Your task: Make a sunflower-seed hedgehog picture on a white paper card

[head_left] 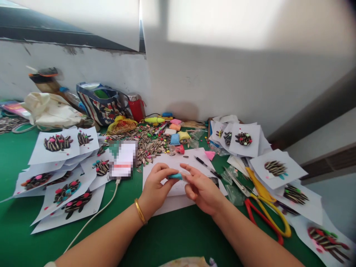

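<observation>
My left hand (157, 187) pinches a small light-blue lump of modelling clay (175, 176) between thumb and fingertips, held just above white paper sheets (172, 202). From the other side, my right hand (204, 189) has its fingertips at the right end of the clay, where a clear wrapping seems to show. Its index finger reaches out above the clay while its lower fingers curl in. A black pen (204, 163) lies on the paper beyond my right hand. Behind it are wrapped clay blocks, including a blue one (175, 139) and a yellow one (184, 135).
Striped sunflower seeds (150, 142) are heaped at the back of the green table (122, 230). Seed-decorated paper sheets are stacked left (66, 189) and right (278, 168). Scissors (274, 215) and a yellow cutter (258, 185) lie right. A phone (122, 163) trails a white cable (102, 207).
</observation>
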### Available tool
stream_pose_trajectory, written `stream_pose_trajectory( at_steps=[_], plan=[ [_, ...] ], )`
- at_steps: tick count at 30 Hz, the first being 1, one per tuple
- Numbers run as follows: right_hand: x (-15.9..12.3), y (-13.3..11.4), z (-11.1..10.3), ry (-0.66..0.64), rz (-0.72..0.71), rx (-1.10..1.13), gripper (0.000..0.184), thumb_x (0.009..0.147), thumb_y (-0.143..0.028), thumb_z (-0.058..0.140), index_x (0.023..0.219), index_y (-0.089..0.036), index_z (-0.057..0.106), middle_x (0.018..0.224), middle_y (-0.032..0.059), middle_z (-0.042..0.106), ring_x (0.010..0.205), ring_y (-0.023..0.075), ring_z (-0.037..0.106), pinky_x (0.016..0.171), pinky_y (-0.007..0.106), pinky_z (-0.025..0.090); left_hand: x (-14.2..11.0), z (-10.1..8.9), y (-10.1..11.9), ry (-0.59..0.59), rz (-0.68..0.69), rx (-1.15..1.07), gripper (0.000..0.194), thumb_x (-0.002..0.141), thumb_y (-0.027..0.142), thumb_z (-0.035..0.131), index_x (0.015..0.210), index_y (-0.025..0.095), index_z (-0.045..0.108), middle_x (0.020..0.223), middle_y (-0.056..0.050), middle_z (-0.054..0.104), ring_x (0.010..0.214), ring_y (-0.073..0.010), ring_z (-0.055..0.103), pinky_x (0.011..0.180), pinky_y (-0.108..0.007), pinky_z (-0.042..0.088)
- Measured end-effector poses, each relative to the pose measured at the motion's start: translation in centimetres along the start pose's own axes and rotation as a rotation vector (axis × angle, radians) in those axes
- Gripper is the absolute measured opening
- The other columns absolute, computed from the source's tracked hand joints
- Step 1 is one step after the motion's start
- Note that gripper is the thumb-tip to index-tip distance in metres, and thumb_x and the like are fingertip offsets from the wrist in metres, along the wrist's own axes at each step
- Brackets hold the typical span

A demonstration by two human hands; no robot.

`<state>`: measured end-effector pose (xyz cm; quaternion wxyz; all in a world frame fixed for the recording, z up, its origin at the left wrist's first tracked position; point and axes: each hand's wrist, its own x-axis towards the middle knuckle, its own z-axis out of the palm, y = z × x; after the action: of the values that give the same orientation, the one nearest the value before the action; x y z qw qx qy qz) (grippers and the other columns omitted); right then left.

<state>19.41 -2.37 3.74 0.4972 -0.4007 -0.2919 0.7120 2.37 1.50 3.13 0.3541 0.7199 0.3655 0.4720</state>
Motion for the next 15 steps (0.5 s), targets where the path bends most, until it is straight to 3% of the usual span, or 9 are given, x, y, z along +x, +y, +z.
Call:
stream_pose_trajectory(
  at_steps=[3,6,8,10,13,15],
  plan=[
    [0.3,-0.3,-0.8,0.112,-0.145,-0.177,0.035,0.085,-0.042,0.061,0.114,-0.024,0.054,0.089,-0.0001,0.068,0.039,0.0039,0.040,0.039,0.019,0.024,0.2,-0.1,-0.1,0.038,-0.151,-0.253,0.020,0.082,0.028,0.069,0.102,0.024,0.068,0.091,-0.003,0.061,0.078,-0.0146,0.060,0.069,-0.028,0.052],
    [0.5,-1.5,-2.4,0.234,-0.301,-0.515,0.027,0.088,-0.043,0.054,0.102,-0.021,0.061,0.093,0.0039,0.069,0.042,0.0069,0.039,0.042,0.024,0.034,0.4,-0.1,-0.3,0.066,-0.389,-0.594,0.031,0.085,0.036,0.067,0.114,0.026,0.061,0.086,0.000,0.061,0.068,-0.0106,0.059,0.062,-0.025,0.053],
    [0.4,-2.7,-3.7,0.341,-0.467,-0.895,0.024,0.089,-0.038,0.053,0.097,-0.022,0.069,0.094,0.0056,0.066,0.061,0.0135,0.054,0.056,0.028,0.044,0.5,-0.1,-0.4,0.071,-0.526,-0.796,0.033,0.084,0.037,0.068,0.113,0.025,0.061,0.084,0.001,0.061,0.066,-0.0086,0.058,0.061,-0.022,0.053],
    [0.1,-4.0,-4.8,0.460,-0.581,-1.262,0.025,0.089,-0.034,0.052,0.097,-0.023,0.073,0.102,0.0079,0.062,0.087,0.0208,0.060,0.073,0.033,0.047,0.7,-0.1,-0.3,0.068,-0.624,-0.960,0.029,0.084,0.039,0.069,0.107,0.023,0.062,0.084,0.001,0.062,0.067,-0.0075,0.058,0.064,-0.021,0.054],
    [-0.4,-5.4,-6.1,0.672,-0.473,-1.618,0.033,0.091,-0.031,0.049,0.117,-0.023,0.067,0.111,0.0098,0.060,0.093,0.0248,0.061,0.072,0.034,0.045,0.8,-0.2,-0.1,0.055,-0.681,-1.121,0.024,0.086,0.043,0.065,0.092,0.020,0.061,0.085,0.000,0.062,0.071,-0.0076,0.059,0.068,-0.022,0.056],
    [-0.6,-5.9,-6.7,0.758,-0.389,-1.742,0.041,0.091,-0.032,0.049,0.130,-0.022,0.057,0.117,0.0110,0.061,0.094,0.0266,0.061,0.069,0.034,0.044,0.8,-0.3,0.0,0.044,-0.689,-1.154,0.020,0.086,0.039,0.067,0.087,0.020,0.059,0.085,0.000,0.062,0.071,-0.0073,0.060,0.069,-0.022,0.056]
  ],
)
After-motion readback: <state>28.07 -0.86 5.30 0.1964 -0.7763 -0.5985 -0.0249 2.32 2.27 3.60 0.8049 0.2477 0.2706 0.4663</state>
